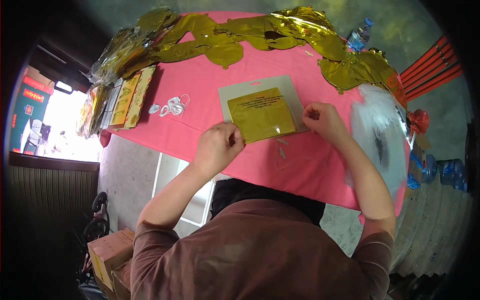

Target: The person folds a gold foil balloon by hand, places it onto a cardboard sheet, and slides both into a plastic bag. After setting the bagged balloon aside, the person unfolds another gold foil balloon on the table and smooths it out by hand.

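A grey card [293, 95] with a hanging slot lies on the pink cloth, and on it rests a folded gold foil packet [262, 117] with small dark print. My left hand [219, 145] is closed at the packet's lower left corner, its fingertips curled together; what they pinch is too small to make out. At the card's right edge my right hand [325, 121] has thumb and fingers pressed together, and anything between them is hidden. Small pale slips [282, 149] lie just below the packet. White string [172, 106] sits in a loose coil to the left.
Gold foil balloons [220, 37] stretch along the table's far edge. Stacked packages [127, 100] stand at the left, with clear wrapping above. A water bottle [360, 35] is at the far right, clear plastic bags [381, 135] at the right edge. Red chair slats [432, 67] lie beyond.
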The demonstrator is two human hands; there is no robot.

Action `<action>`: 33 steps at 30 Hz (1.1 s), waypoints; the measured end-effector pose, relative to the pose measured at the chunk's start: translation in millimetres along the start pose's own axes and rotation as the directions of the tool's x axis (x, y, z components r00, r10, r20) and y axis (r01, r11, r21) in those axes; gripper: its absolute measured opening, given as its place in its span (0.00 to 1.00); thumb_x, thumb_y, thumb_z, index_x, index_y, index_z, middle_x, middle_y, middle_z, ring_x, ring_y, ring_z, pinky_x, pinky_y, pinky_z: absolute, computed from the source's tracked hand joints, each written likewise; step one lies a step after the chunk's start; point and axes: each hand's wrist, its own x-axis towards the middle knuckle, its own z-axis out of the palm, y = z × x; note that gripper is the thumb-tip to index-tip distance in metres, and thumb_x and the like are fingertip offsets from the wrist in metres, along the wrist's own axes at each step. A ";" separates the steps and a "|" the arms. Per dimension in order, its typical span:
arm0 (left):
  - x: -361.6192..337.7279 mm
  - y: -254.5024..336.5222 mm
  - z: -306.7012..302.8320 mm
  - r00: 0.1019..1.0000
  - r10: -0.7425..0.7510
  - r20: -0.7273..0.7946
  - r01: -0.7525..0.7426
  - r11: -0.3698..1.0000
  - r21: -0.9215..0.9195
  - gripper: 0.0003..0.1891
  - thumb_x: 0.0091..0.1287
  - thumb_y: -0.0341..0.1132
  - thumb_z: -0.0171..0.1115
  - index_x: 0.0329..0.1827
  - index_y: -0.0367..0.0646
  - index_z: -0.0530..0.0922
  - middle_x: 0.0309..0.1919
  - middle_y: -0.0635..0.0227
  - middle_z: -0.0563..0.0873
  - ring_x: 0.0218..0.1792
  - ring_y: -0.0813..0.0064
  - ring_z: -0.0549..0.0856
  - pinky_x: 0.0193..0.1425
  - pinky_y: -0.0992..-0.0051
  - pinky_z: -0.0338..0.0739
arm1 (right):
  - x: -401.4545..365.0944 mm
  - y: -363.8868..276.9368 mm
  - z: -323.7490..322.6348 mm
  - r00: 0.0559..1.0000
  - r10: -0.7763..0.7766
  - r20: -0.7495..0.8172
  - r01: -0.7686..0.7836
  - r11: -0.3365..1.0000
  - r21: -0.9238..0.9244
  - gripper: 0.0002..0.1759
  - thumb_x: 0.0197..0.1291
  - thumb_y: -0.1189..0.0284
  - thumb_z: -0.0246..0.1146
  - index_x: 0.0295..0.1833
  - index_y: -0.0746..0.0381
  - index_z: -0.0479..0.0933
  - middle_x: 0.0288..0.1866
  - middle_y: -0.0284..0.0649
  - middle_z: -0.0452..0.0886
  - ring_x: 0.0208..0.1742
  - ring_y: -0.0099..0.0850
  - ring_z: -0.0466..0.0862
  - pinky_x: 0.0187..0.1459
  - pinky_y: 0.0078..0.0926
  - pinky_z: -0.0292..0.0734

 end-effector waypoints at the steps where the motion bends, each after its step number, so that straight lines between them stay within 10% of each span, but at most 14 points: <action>1: 1.3 -0.4 0.0 1.000 -0.001 0.002 0.001 1.000 -0.003 0.07 0.52 0.27 0.65 0.23 0.40 0.74 0.21 0.62 0.80 0.26 0.60 0.81 0.30 0.64 0.76 | 1.1 0.0 0.1 0.999 0.044 0.006 -0.045 0.998 0.045 0.03 0.55 0.78 0.63 0.33 0.67 0.76 0.25 0.30 0.77 0.24 0.16 0.73 0.26 0.16 0.69; 13: -2.8 -11.7 -4.6 0.999 0.047 0.000 -0.045 0.960 0.275 0.08 0.57 0.29 0.60 0.37 0.41 0.72 0.24 0.58 0.82 0.28 0.56 0.84 0.30 0.61 0.78 | -0.9 20.7 21.7 0.893 -0.428 -0.138 0.301 0.797 -0.524 0.08 0.55 0.80 0.58 0.41 0.63 0.71 0.36 0.44 0.77 0.32 0.43 0.81 0.33 0.36 0.77; 19: -4.9 -8.0 -15.9 0.996 0.071 0.054 -0.084 0.950 0.302 0.08 0.57 0.26 0.59 0.39 0.40 0.74 0.34 0.57 0.83 0.35 0.57 0.84 0.35 0.63 0.78 | -8.4 22.2 -1.0 0.918 -0.342 -0.202 0.077 0.653 -0.753 0.10 0.58 0.79 0.55 0.46 0.61 0.72 0.37 0.47 0.77 0.36 0.48 0.80 0.34 0.44 0.77; 24: -7.8 1.1 -5.7 0.881 0.459 0.115 -0.471 0.831 0.297 0.20 0.59 0.28 0.59 0.56 0.40 0.75 0.61 0.54 0.73 0.65 0.55 0.71 0.65 0.59 0.68 | -23.9 -8.2 18.9 0.816 -0.577 0.009 0.478 0.667 -0.571 0.12 0.63 0.72 0.51 0.50 0.65 0.71 0.50 0.50 0.78 0.51 0.49 0.79 0.53 0.45 0.74; 30: -20.8 6.3 2.2 0.886 0.287 0.364 -0.390 0.885 0.254 0.30 0.67 0.45 0.58 0.70 0.42 0.65 0.71 0.59 0.65 0.74 0.61 0.59 0.76 0.55 0.50 | -36.6 -5.7 57.9 0.851 -0.484 0.205 0.519 0.714 -0.470 0.25 0.66 0.66 0.55 0.65 0.65 0.68 0.71 0.53 0.64 0.75 0.46 0.58 0.73 0.48 0.46; 33: -25.2 5.4 -5.5 0.896 0.268 0.353 -0.381 0.873 0.304 0.31 0.67 0.46 0.58 0.70 0.42 0.65 0.71 0.59 0.65 0.74 0.61 0.59 0.75 0.54 0.51 | -23.6 -6.9 44.7 0.857 -0.447 0.258 0.516 0.753 -0.409 0.24 0.65 0.65 0.57 0.63 0.66 0.70 0.66 0.52 0.70 0.71 0.45 0.65 0.70 0.43 0.55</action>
